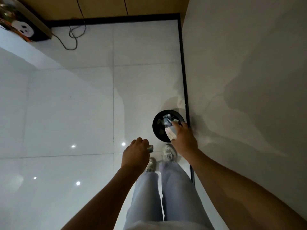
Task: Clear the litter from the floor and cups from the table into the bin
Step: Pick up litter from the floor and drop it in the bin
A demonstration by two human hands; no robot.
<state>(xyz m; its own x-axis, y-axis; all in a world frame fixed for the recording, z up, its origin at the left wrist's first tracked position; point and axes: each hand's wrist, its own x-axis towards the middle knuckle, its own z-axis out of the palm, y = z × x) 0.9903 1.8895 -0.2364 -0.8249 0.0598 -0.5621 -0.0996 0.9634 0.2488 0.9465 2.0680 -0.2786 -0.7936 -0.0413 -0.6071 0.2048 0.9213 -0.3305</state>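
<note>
Our right hand (183, 138) pinches a crumpled wrapper (171, 132) directly above the bin (157, 128). Our left hand (136, 152), farther off, curls its fingers round another scrap (150, 148).

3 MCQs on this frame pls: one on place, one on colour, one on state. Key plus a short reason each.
1. Where does the bin stand?
A. on the floor by the wall
B. on a table
C. between the person's feet

2. What colour is the bin?
A. white
B. black
C. red

3. What is the right hand doing?
A. hanging empty
B. resting flat on the wall
C. holding a pale crumpled piece of litter over the bin

Key: 1 A, it sits on the white tiles beside the dark skirting; 2 B, its rim and wall are black; 3 C, the fingers grip the litter above the opening. The left hand also holds a small piece.
</note>
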